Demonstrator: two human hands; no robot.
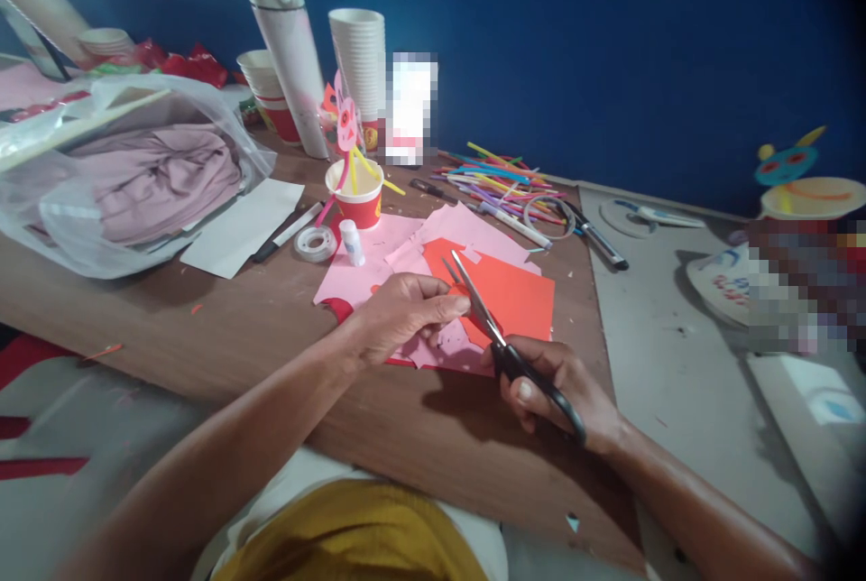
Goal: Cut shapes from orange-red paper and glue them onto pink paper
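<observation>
My right hand (558, 387) is wrapped round the black handles of a pair of scissors (477, 292), whose blades point away from me and stand slightly apart. Between thumb and fingers, my left hand (409, 310) pinches a small piece of orange paper (461, 290) close beside the blades; my fingers hide part of it. Beneath both hands lie a larger orange sheet (520, 288) and torn pink paper (453, 225). A white glue stick (352, 243) stands on the pink paper, beside a roll of tape (315, 244).
A paper cup (355, 202) holding a pink paper figure stands behind the glue stick. Colourful pipe cleaners (501, 179) and markers lie at the back right. Stacked cups (357, 67) rise by the blue wall. On the left sits a clear plastic bag (250, 143) with pinkish cloth inside.
</observation>
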